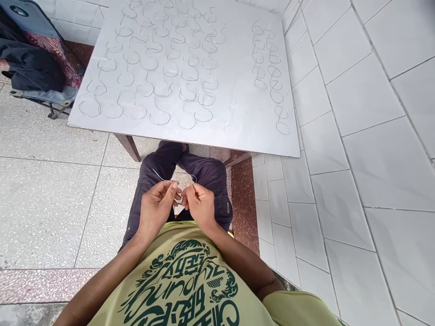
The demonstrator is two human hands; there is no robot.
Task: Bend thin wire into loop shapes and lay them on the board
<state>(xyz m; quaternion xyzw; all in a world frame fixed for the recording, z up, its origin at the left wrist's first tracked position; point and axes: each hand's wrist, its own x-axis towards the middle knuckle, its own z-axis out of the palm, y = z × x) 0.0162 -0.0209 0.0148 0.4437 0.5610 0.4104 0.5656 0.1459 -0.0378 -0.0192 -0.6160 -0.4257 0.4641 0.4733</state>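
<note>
Wire (164, 179) shows pinched in left hand (158, 199) and right hand (200, 203), probably for fine control, near the table (238, 136) where curved wires (159, 124) lie in rows, perhaps kept sorted.

Left hand (159, 203) and right hand (200, 202) pinch thin wire (163, 179) above dark trousers (209, 173). Table (234, 59) ahead: curved wires (171, 74) left to centre; looped wires (274, 72) near right edge.
</note>
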